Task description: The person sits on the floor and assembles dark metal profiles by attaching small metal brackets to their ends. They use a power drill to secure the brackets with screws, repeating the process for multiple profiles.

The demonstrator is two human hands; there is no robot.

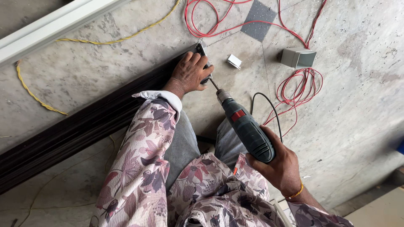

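A small red rectangular label (238, 115) sits on the barrel of the dark teal corded power drill (247, 128) I hold. Beyond it on the floor lie a small white plastic clip (234, 61) and an open grey plastic box (298, 57), the box resting beside loops of thin red wire (299, 86). A dark grey speckled square patch (259, 19) is set into the floor near the top, with the red wire crossing it.

The floor (357, 109) is pale, stained concrete. A twisted yellow cord (113, 40) trails across it on the left, past a white channel strip (50, 27) in the corner.

My left hand (190, 73), arm stretched forward in a floral sleeve, presses palm-down on the end of a long black ribbed rail (80, 126) that runs diagonally over the floor, fingers curled over a small dark fitting (201, 49) there. My right hand (281, 166) is clenched around the drill's grip, a thin orange band on the wrist. The drill slants up and left, its bit (213, 84) meeting the rail end just beside my left fingers.
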